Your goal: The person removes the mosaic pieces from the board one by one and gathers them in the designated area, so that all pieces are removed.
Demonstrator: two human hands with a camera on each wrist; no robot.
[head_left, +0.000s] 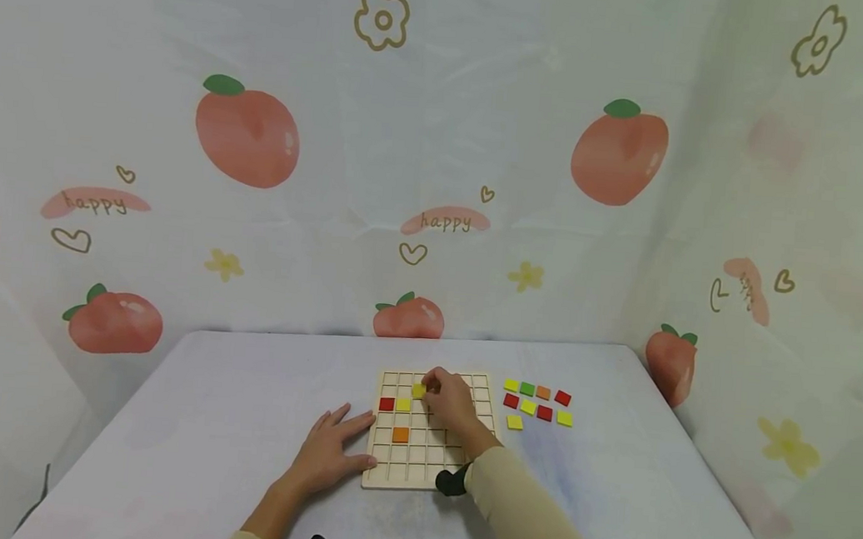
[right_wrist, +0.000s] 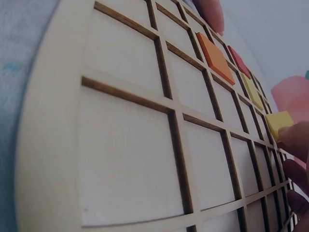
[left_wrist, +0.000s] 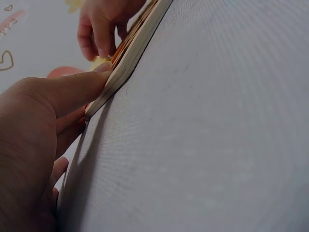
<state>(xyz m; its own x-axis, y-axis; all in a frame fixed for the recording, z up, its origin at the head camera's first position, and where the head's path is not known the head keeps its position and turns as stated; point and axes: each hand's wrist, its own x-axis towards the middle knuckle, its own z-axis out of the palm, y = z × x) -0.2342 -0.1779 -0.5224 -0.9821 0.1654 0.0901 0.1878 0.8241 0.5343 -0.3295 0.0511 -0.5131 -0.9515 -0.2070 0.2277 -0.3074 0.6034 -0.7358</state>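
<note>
A wooden grid board (head_left: 426, 454) lies on the table, with its square cells seen up close in the right wrist view. My right hand (head_left: 452, 402) reaches over its far part and pinches a yellow square tile (right_wrist: 278, 123) between thumb and finger; the tile is tilted at a cell. Set in cells nearby are a red tile (head_left: 387, 404), another yellow tile (head_left: 403, 404) and an orange tile (head_left: 401, 435). At the board's left edge, my left hand (head_left: 324, 452) has its fingers spread; in the left wrist view its thumb (left_wrist: 79, 92) touches the board's rim.
Right of the board lie several loose tiles, among them a green tile (head_left: 527, 389), an orange tile (head_left: 543, 392), a red tile (head_left: 562, 398) and a yellow tile (head_left: 514, 423). A white cloth covers the table (head_left: 241, 406). Behind it hangs a peach-patterned curtain (head_left: 441, 136).
</note>
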